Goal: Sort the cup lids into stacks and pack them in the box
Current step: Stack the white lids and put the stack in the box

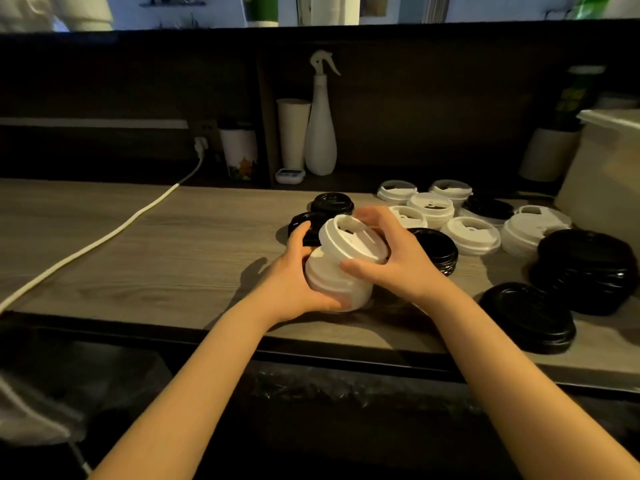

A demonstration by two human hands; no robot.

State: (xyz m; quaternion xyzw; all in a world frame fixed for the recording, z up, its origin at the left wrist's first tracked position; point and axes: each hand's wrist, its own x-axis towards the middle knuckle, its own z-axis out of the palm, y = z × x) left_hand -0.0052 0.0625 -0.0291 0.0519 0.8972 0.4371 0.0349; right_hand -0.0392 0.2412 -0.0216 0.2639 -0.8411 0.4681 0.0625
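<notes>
Left hand grips the lower part of the white lid stack, fingers curled round its side. Right hand holds the top white lid, which sits tilted on the stack: fingers over its far rim, thumb on the near rim. The stack is over the tabletop near its front edge; can't tell if its base touches. Loose white lids and black lid stacks lie to the right. The box is at the far right.
</notes>
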